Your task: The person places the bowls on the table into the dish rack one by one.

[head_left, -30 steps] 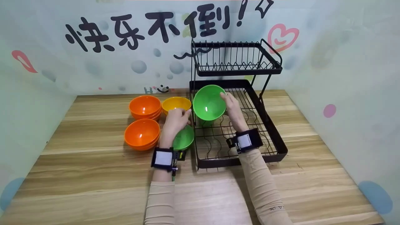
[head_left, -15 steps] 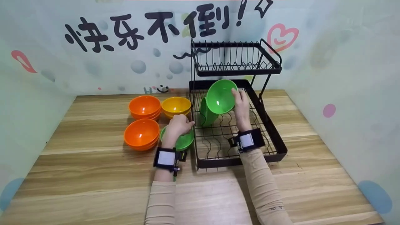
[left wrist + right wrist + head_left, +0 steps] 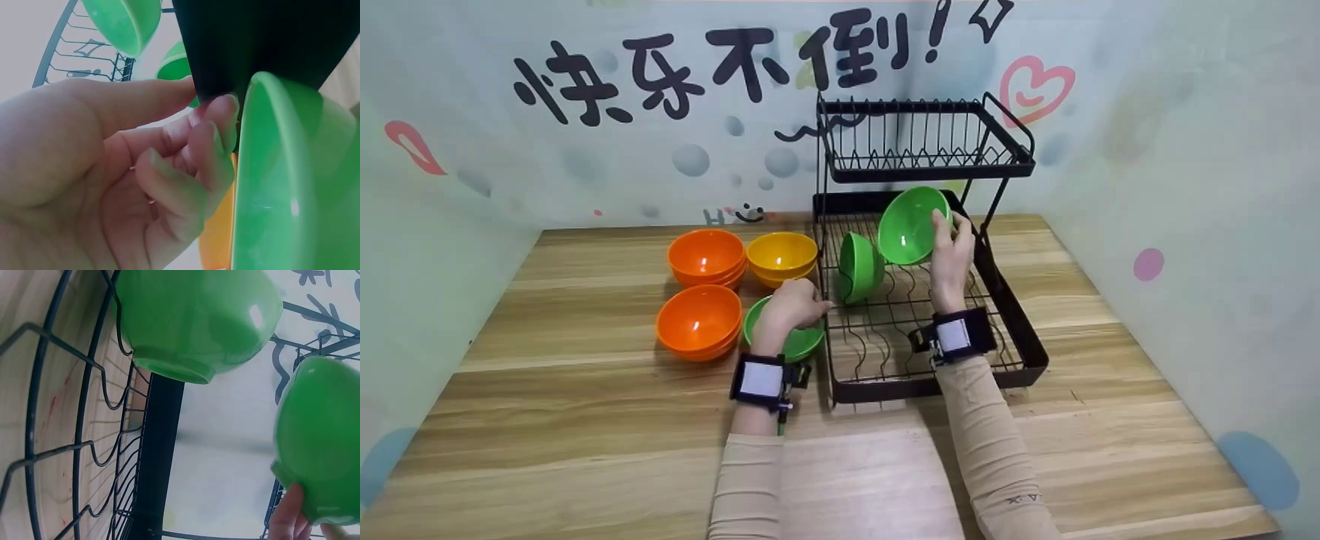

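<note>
My right hand (image 3: 951,259) holds a green bowl (image 3: 911,225) by its right side, tilted above the back of the black dish rack's (image 3: 877,391) lower tier. In the right wrist view the fingertips are on that bowl's base (image 3: 320,444). A second green bowl (image 3: 862,268) stands on edge in the rack's left wires. My left hand (image 3: 791,311) is at the rack's left side, above another green bowl (image 3: 802,345) on the table. In the left wrist view its thumb and curled fingers pinch the rack's black side wall (image 3: 270,39).
Stacked orange bowls (image 3: 706,255) and more orange bowls (image 3: 700,321) sit left of the left hand. Stacked yellow bowls (image 3: 782,255) stand behind it, next to the rack. The rack's upper tier (image 3: 926,172) overhangs the back of the lower one.
My right hand has carried its green bowl rightward and slightly back, uncovering the green bowl standing in the rack. My left hand has shifted slightly right and nearer, to the rack's side.
</note>
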